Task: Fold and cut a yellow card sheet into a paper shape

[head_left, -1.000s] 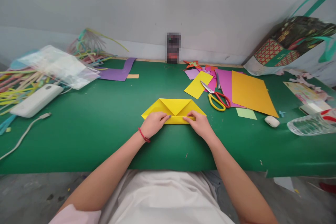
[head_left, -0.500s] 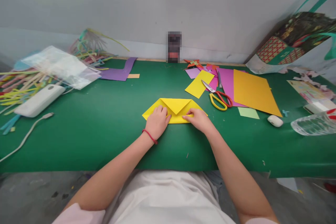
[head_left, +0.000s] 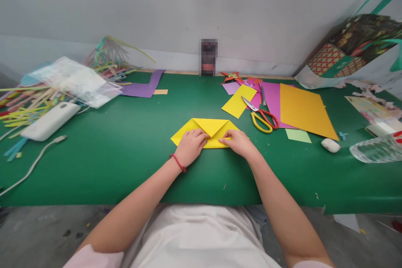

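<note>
A sheet of yellow paper (head_left: pixel 211 127), folded into an envelope-like shape with a triangular flap pointing toward me, lies on the green table (head_left: pixel 141 155). My left hand (head_left: pixel 190 147), with a red cord bracelet at the wrist, rests over its left part. The fingers of that hand are closed at the paper near the flap's tip. On the right part, my right hand (head_left: pixel 238 141) pinches the paper's lower folded edge between thumb and fingers. Parts of the near edge are hidden under both hands.
Scissors (head_left: pixel 262 119) with red and yellow handles lie right of the hands, beside a yellow card (head_left: pixel 239 100) and orange paper (head_left: pixel 304 109). A plastic bottle (head_left: pixel 377 148) is at far right. Left are a white power bank (head_left: pixel 50 121), a cable (head_left: pixel 39 159) and pipe cleaners (head_left: pixel 28 109).
My left fingers have slid slightly right along the yellow paper toward the flap's tip. My right hand keeps its pinch in nearly the same place.
</note>
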A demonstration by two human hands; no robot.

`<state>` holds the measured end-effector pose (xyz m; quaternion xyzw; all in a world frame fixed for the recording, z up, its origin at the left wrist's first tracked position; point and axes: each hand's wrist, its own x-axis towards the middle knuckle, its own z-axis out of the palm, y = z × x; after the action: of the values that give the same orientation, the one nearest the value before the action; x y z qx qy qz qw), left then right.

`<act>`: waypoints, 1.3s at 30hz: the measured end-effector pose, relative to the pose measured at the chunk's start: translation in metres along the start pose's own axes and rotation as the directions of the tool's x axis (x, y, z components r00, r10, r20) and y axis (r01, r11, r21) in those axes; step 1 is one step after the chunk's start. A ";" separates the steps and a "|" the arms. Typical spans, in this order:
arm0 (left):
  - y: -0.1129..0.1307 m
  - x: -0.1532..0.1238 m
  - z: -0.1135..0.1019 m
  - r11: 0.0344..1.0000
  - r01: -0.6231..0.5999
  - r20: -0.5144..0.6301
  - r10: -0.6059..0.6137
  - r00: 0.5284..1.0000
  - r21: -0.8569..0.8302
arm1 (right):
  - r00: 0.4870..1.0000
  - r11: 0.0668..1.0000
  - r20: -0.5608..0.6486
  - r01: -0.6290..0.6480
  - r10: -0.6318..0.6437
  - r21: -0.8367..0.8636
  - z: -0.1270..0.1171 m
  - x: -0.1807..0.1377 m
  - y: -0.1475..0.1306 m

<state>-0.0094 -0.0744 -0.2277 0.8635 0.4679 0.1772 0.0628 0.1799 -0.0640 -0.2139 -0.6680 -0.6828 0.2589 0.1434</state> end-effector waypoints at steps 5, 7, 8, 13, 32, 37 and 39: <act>0.001 0.001 0.001 1.000 -0.004 0.002 0.004 1.000 0.017 | 1.000 1.000 0.004 0.015 -0.015 -0.022 -0.004 0.000 -0.002; 0.001 0.003 0.001 1.000 -0.004 0.009 0.004 1.000 0.022 | 1.000 0.999 0.012 0.005 -0.004 -0.042 -0.004 0.000 -0.003; 0.001 0.003 0.001 1.000 -0.003 0.015 0.003 1.000 0.025 | 1.000 0.999 0.015 -0.003 0.004 -0.051 -0.005 0.000 -0.004; 0.006 0.004 0.000 0.999 0.001 0.026 -0.003 1.000 0.054 | 0.999 0.998 0.026 -0.020 0.022 -0.060 -0.003 0.000 -0.003; -0.015 -0.021 -0.006 0.973 -0.093 0.043 0.104 0.994 -0.209 | 0.877 0.879 -0.162 0.470 -0.453 0.084 0.011 -0.042 0.024; -0.014 -0.021 -0.005 0.974 -0.141 0.047 0.151 0.987 -0.179 | 0.834 0.855 -0.191 0.503 -0.518 -0.123 0.020 -0.041 0.018; -0.015 -0.020 -0.004 0.977 -0.143 0.044 0.152 0.987 -0.156 | 0.830 0.853 -0.197 0.502 -0.521 -0.141 0.021 -0.039 0.016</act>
<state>-0.0324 -0.0832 -0.2335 0.8931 0.3858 0.1926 0.1285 0.1849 -0.1059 -0.2344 -0.4912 -0.8259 0.1040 0.2567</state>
